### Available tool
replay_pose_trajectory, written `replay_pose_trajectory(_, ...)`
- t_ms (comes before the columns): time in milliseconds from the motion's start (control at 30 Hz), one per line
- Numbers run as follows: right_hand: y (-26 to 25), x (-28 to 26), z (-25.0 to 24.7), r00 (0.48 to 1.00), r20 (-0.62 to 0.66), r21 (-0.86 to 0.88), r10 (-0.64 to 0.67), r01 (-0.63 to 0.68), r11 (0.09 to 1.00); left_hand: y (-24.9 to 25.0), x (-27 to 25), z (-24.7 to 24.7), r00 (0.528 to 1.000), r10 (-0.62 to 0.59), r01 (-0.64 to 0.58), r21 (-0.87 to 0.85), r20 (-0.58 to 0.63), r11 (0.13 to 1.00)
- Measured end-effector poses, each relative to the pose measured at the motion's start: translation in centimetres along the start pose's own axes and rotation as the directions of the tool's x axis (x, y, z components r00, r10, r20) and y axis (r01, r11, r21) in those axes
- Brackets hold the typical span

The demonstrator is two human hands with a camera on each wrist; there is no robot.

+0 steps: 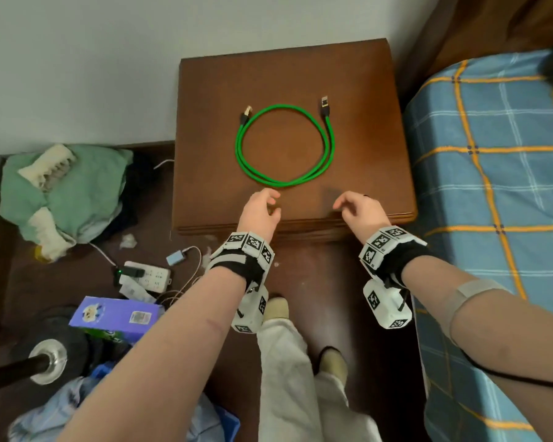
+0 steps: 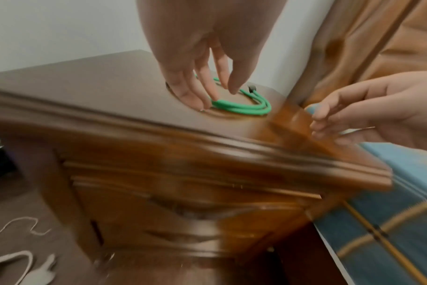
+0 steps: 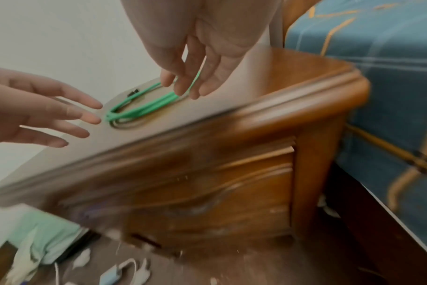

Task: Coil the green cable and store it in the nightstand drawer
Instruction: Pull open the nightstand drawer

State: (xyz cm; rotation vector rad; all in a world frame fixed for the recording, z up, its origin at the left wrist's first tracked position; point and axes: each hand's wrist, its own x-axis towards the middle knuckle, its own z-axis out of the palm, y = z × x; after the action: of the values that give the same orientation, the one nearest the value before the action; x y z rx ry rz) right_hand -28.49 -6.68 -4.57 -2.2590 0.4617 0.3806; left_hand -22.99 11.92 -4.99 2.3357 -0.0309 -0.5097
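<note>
The green cable (image 1: 284, 145) lies in a loose double loop on the brown nightstand top (image 1: 364, 90), its two plugs pointing toward the wall. My left hand (image 1: 264, 207) hovers just in front of the loop's near edge, fingers loosely bent and holding nothing. My right hand (image 1: 353, 207) hangs over the front right of the top, likewise relaxed and empty. The left wrist view shows the cable (image 2: 241, 105) just past my left fingers (image 2: 195, 96). The right wrist view shows the cable (image 3: 144, 108) beyond my right fingers (image 3: 183, 83). The drawer front (image 2: 183, 208) below is closed.
A bed with a blue plaid cover (image 1: 498, 173) stands against the nightstand's right side. On the floor to the left lie a green cloth pile (image 1: 64, 193), a power strip with cords (image 1: 147, 275) and a purple box (image 1: 115, 317). My feet (image 1: 278, 307) stand before the drawer.
</note>
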Motion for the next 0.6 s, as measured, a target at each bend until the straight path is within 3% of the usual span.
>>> replay_pose_trajectory(200,3.5,-3.4,3.5,0.993,0.089,0.007,0.072,-0.073,0.997,-3.2,-3.3,2.8,0.995,-0.038,0.041,-0.036,0.090,0.999)
replay_pose_trajectory(333,6.0,-1.8,7.8,0.973,0.120,0.181,0.196,-0.216,0.959,-6.1,-2.7,5.7,0.943,-0.201,0.254,-0.185,0.264,0.949)
replay_pose_trajectory(433,7.2,0.7,11.3,0.933,0.181,0.447,0.310,-0.359,0.819,-8.3,-1.2,7.9,0.875,-0.317,0.430,-0.287,0.365,0.856)
replay_pose_trajectory(600,7.6,4.5,15.2,0.876,0.353,0.723,0.329,-0.478,0.498,-11.4,2.4,10.2,0.834,-0.398,0.551,-0.532,0.381,0.643)
